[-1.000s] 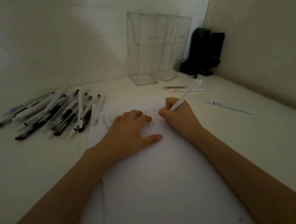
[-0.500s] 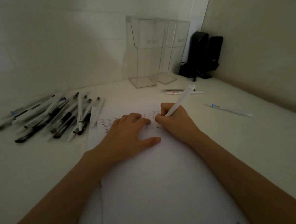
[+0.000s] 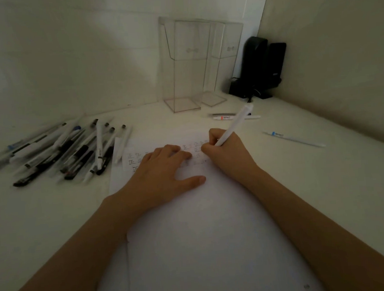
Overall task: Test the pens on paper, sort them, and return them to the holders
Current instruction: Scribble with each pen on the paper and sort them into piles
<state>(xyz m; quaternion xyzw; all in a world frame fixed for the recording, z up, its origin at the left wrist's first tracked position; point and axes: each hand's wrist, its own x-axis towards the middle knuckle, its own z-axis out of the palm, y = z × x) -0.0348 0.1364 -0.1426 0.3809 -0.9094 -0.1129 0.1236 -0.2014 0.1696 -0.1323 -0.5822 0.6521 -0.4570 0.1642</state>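
Across the upper part of the sheet of paper (image 3: 193,247), at centre frame, run rows of handwritten marks (image 3: 132,162). Several read as the character 正; the rest are blurred or covered by the hands. Right of the sheet, a pen with a blue label (image 3: 292,137) lies alone on the white table (image 3: 326,192). Above the sheet lies a pen with an orange label (image 3: 224,118) beside another pen. The print on both labels is too small to read.

The left hand (image 3: 163,172) lies palm down on the paper, fingers straight and loosely spread, thumb out to the right, fingertips over the writing. The right hand (image 3: 228,152) pinches a white pen (image 3: 235,125) in curled fingers. The pen's barrel slants toward the upper right, and its tip is hidden behind the fingers at the written rows.

A loose pile of pens (image 3: 57,152) lies at middle left, just beside the sheet. Two clear holders (image 3: 185,64) stand upright against the wall at top centre, next to a black device (image 3: 260,67).
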